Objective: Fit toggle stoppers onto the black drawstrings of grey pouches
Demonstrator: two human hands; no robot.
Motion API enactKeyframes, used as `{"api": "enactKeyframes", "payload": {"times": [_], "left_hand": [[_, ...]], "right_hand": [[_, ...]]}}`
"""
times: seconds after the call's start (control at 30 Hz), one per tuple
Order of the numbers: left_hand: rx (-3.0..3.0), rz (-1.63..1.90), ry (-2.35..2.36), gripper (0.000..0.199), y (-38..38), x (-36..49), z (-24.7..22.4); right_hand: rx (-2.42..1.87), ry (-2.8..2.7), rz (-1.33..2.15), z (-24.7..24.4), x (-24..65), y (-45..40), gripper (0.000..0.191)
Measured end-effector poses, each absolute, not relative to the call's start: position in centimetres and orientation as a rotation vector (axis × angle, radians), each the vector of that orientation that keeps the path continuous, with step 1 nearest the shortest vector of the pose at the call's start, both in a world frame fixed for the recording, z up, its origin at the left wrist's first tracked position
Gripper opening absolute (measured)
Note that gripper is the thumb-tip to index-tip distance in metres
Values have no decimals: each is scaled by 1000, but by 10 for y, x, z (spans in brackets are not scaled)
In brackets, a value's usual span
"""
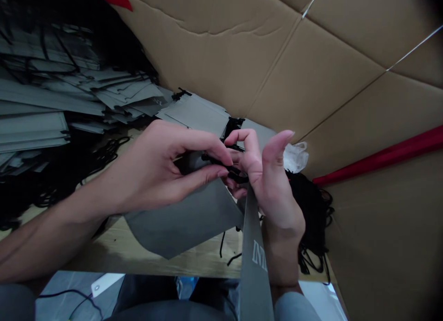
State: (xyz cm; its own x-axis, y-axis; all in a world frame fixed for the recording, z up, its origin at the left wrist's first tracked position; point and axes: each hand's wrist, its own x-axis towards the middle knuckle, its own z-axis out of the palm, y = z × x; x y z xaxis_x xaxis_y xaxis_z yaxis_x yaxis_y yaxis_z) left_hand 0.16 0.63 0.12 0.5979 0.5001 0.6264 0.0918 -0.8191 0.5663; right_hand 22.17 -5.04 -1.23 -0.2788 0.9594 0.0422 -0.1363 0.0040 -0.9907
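One grey sheet [187, 215] is in work, up in front of me over the table [117, 247], its near corner hanging down. My L hand [169, 169] has thumb & index pinched on a black cord [238, 178] by the sheet's upper edge. My R hand [273, 182] is right up against it: thumb raised clear, index bent, other fingers curled around behind. Whether those R fingers grip the cord or just brace it, I can't make out. A grey strip [254, 288] w/ pale letters, "INT" readable, drops past my R wrist twd my lap; same pc. or another, can't say.

Status: cord's in my fingers & no finished knot shows, so I'd call this one abt midway. Loose ends [222, 245] dangle below. Far side, by the cardboard [214, 49], flat pcs. [197, 113] lie w/ black stuff at their edges; a bigger stack [31, 127] is heaped on my L. Done or waiting, no telling. A black bunch [308, 215], prob. more cord, lies on my R, nr the clear plastic [296, 157].
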Motion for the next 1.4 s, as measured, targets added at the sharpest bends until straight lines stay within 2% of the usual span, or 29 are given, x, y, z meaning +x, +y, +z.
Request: {"api": "enactKeyframes", "payload": {"times": [0.23, 0.77, 0.87, 1.0, 1.2, 1.4], "left_hand": [[2368, 1143, 459, 4, 6, 2, 0], [2501, 1107, 486, 12, 6, -1, 0], [2476, 1119, 479, 11, 5, -1, -1], [2466, 1117, 441, 10, 6, 0, -1], [2506, 1114, 473, 12, 6, -1, 0], [2485, 1126, 502, 13, 7, 0, -1]], "right_hand": [[-979, -1361, 1404, -13, 225, -45, 71], [-938, -1347, 1426, -17, 227, -46, 74], [-978, -1345, 1413, -15, 226, -45, 70], [-1082, -1354, 1370, -11, 221, -46, 79], [-1118, -1326, 1378, -6, 215, -51, 77], [-1197, -1362, 1345, -5, 218, -50, 83]]}}
